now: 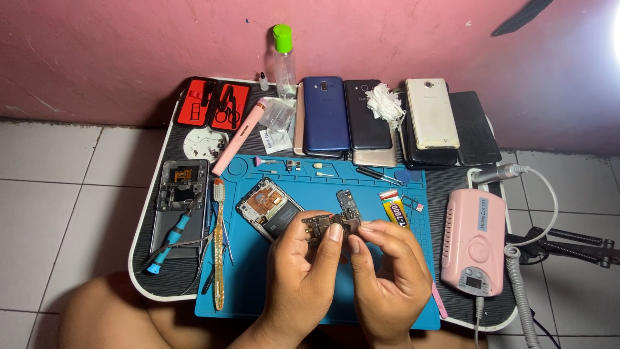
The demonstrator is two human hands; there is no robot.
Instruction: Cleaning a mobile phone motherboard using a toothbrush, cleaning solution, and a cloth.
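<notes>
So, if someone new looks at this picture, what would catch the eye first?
Probably the two hands, left hand and right hand, low in the middle, pinching a small circuit board together above the blue mat. Next, the row of phones lying along the pink wall at the back. At the right sits a pink drill unit with its hose.

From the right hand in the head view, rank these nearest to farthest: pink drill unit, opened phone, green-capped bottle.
From the right hand:
1. Pink drill unit, just to its right.
2. Opened phone, on the blue mat, to its left.
3. Green-capped bottle, at the table's far edge.
</notes>
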